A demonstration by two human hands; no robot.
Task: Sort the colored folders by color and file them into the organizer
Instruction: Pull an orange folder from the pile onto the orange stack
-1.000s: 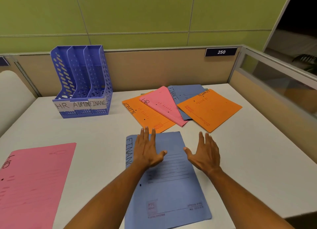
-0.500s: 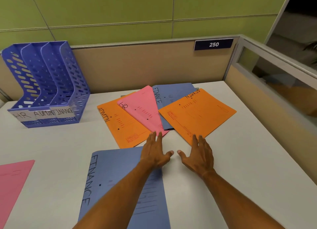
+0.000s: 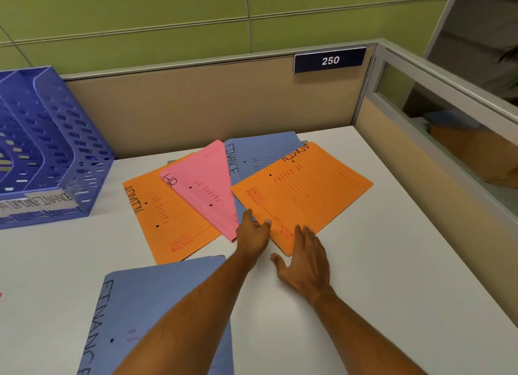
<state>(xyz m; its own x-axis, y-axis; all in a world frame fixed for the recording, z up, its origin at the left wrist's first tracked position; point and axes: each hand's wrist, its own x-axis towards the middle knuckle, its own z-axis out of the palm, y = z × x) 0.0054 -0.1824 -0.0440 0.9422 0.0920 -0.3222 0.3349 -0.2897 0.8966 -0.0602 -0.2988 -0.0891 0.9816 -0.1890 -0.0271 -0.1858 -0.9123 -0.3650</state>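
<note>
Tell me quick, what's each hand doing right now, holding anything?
Left hand: open, fingers straight, reaching at the near edge of the top orange folder.
Right hand: open, fingers resting on that folder's near corner.

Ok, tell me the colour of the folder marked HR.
Pink; the HR folder shows best in the head view.

The organizer (image 3: 47, 150) stands at the table's (image 3: 392, 262) far left. Right of it a fan of folders overlaps — the HR folder (image 3: 204, 186) lies between two ADMIN folders (atop the left one (image 3: 165, 214)). A FINANCE folder (image 3: 151, 313) lies nearest.
</note>
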